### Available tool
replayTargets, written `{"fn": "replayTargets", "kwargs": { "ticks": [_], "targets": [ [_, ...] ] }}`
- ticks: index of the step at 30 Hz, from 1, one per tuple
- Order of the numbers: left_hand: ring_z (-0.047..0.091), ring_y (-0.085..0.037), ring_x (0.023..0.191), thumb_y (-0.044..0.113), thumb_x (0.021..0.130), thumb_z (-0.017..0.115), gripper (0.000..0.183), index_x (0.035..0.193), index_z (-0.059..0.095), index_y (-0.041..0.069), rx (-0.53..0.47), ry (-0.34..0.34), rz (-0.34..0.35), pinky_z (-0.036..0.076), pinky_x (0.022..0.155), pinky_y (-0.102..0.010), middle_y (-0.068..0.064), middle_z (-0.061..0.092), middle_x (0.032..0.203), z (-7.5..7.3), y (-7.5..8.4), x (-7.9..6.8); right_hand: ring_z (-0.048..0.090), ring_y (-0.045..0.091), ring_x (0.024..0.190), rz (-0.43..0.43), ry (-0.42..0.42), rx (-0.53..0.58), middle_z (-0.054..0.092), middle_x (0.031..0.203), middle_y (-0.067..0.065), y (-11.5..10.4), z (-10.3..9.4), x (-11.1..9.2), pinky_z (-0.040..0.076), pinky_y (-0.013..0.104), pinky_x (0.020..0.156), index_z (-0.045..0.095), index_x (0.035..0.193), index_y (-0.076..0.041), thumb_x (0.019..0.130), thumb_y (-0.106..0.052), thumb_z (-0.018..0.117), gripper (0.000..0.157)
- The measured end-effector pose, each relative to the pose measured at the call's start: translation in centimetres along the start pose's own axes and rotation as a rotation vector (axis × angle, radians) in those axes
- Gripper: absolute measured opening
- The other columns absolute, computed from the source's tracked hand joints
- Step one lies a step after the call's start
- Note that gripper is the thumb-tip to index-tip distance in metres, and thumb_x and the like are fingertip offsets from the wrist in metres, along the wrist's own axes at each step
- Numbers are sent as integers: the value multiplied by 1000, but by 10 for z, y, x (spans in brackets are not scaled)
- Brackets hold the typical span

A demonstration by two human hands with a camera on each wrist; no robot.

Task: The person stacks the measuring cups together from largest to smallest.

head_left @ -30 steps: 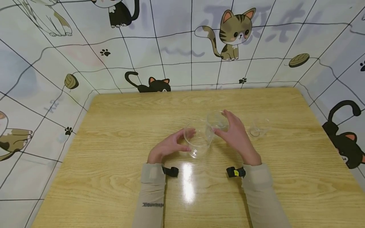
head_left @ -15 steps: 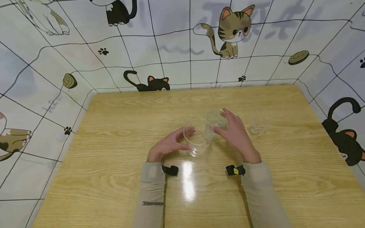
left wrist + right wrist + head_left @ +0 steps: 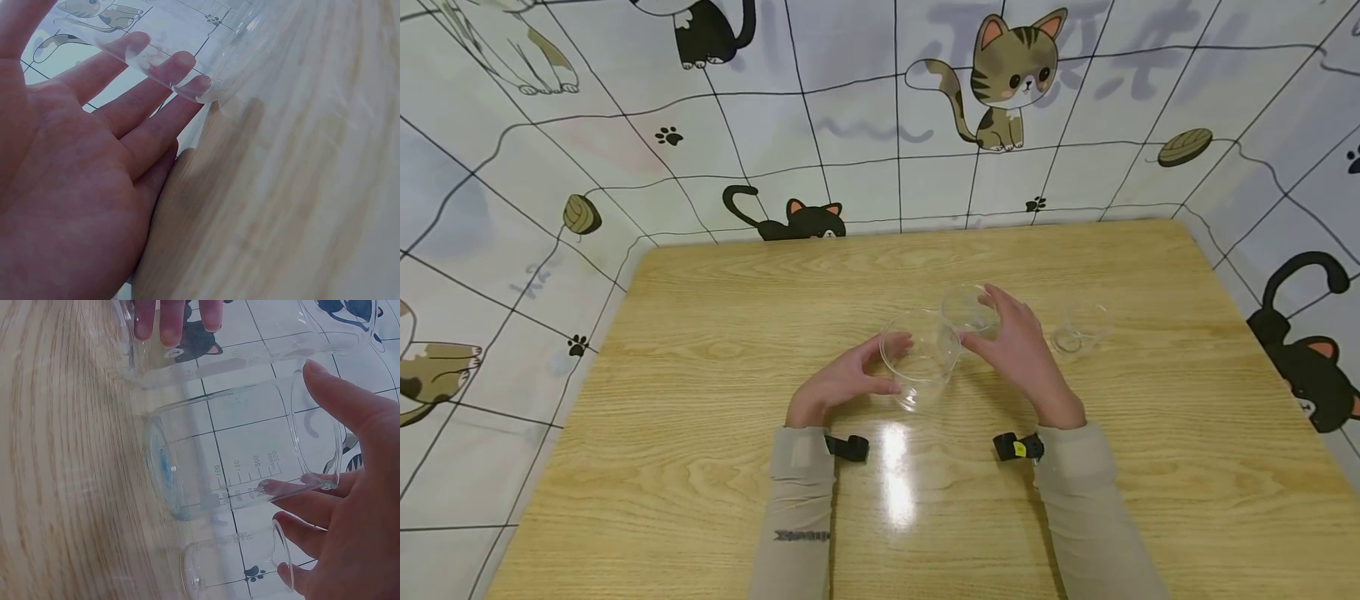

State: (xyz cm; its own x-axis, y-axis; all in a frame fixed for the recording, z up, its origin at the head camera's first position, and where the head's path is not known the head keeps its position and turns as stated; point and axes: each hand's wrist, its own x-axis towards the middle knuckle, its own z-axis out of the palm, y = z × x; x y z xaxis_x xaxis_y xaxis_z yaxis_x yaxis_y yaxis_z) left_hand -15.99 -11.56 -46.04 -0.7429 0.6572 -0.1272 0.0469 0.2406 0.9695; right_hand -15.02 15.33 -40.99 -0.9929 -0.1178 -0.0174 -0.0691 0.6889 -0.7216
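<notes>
Transparent glass: in left hand [image 3: 848,377], between thumb and fingers, large beaker [image 3: 925,358]; in right hand [image 3: 1021,350], pinched near rim, middle beaker [image 3: 964,312]; probably so held to keep both steady on table [image 3: 700,375]. On middle beaker, mirrored scale numbers [image 3: 237,467] 100, 150, 200; no brand readable. Farther right, small beaker [image 3: 1081,329].

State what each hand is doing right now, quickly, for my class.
Left hand: closed around the large beaker, holding its side.
Right hand: closed around the middle beaker, holding it near the rim.
</notes>
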Motion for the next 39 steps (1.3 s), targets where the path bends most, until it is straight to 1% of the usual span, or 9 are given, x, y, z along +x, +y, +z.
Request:
{"fn": "replayTargets", "kwargs": {
  "ticks": [4, 8, 11, 16, 20, 25, 32, 34, 39],
  "targets": [
    [34, -9, 132, 22, 78, 74, 75, 141, 34, 21, -12, -4, -5, 23, 110, -40, 4, 40, 143, 0, 3, -1, 20, 33, 136, 13, 8, 7, 40, 142, 5, -1, 0, 1, 21, 59, 103, 24, 145, -15, 80, -51, 64, 85],
    [32, -18, 135, 16, 80, 72, 75, 143, 31, 12, -29, -22, 8, 22, 110, -43, -6, 37, 145, 1, 15, -4, 21, 33, 136, 25, 13, 7, 41, 142, 4, 0, 1, 1, 21, 59, 104, 24, 145, -15, 79, -50, 65, 85],
    [31, -22, 135, 12, 80, 71, 75, 143, 29, 8, -29, -35, 14, 22, 110, -43, -10, 36, 146, 1, 24, -6, 22, 33, 136, 30, 12, 10, 41, 141, 4, 1, 1, 1, 22, 59, 103, 24, 145, -14, 79, -51, 65, 86],
    [31, -21, 135, 9, 81, 70, 74, 143, 30, 8, -24, -39, 1, 22, 110, -42, -10, 36, 145, 2, 26, -6, 22, 33, 135, 43, 4, 21, 41, 141, 4, 1, 0, 0, 23, 59, 102, 23, 145, -14, 79, -51, 65, 87],
    [31, -21, 135, 12, 80, 71, 74, 143, 30, 9, -27, -29, -10, 22, 110, -43, -10, 37, 145, 2, 25, -6, 22, 32, 135, 41, 1, 24, 41, 141, 4, 1, 0, -1, 26, 59, 101, 23, 145, -15, 78, -54, 64, 87],
    [31, -21, 135, 12, 80, 71, 75, 143, 30, 9, -13, -26, -18, 21, 110, -45, -10, 36, 145, 2, 28, -7, 23, 31, 134, 33, 4, 19, 41, 140, 3, 1, 0, 0, 28, 58, 100, 23, 145, -16, 78, -56, 63, 88],
    [31, -18, 135, 14, 81, 70, 73, 143, 31, 12, 6, -19, -38, 20, 111, -45, -8, 37, 145, 2, 26, -6, 23, 31, 134, 25, 12, 15, 42, 139, 4, 2, 1, 0, 29, 56, 100, 23, 145, -16, 77, -59, 62, 90],
    [32, -17, 135, 15, 81, 71, 73, 143, 32, 14, 3, -11, -40, 19, 111, -45, -6, 38, 145, 2, 21, -5, 23, 31, 134, 26, 13, 15, 42, 139, 4, 2, 1, 0, 29, 55, 100, 23, 145, -16, 77, -60, 62, 90],
    [34, -11, 133, 20, 78, 74, 73, 140, 35, 23, -3, 13, -25, 21, 111, -43, 3, 41, 142, 1, 5, -1, 23, 30, 134, 32, 13, 19, 42, 139, 3, 2, 1, 0, 30, 55, 100, 24, 145, -16, 77, -57, 63, 88]
  ]
}}
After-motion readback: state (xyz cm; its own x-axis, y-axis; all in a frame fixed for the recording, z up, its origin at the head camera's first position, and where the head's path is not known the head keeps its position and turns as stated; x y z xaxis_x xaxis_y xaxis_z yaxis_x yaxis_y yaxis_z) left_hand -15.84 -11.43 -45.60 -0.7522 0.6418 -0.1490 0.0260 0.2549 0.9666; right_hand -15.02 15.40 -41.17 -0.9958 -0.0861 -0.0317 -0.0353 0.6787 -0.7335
